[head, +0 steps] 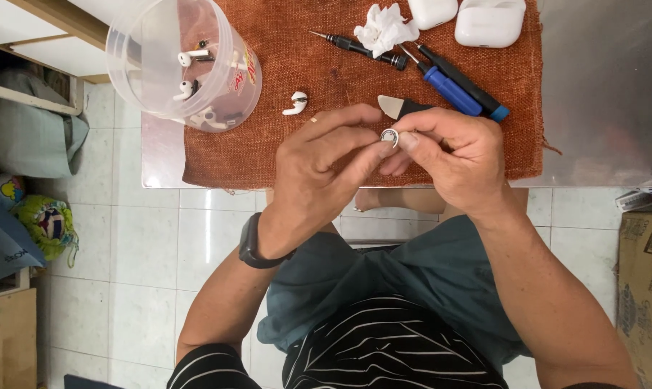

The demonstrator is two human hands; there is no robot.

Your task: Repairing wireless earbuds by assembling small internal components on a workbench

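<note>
Overhead, a small silver ring (389, 136) is pinched between the fingertips of the left hand (318, 169) and the right hand (452, 155), just above the near edge of the brown cloth (268, 137), seemingly raised for close inspection. Screwdrivers (452, 85) are laid near the cloth's far edge, within easy reach. White earbuds (193, 56) are kept in a tipped clear plastic tub (178, 61) at the far left corner.

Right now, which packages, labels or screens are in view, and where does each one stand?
Cardboard box: floor, right edge; brown with dark printed panels.
Sticker label: on the clear plastic tub, table's left end; red and yellow.
Small carton: above the box, by the table edge; white and blue, mostly cut off.
No screens.
</note>
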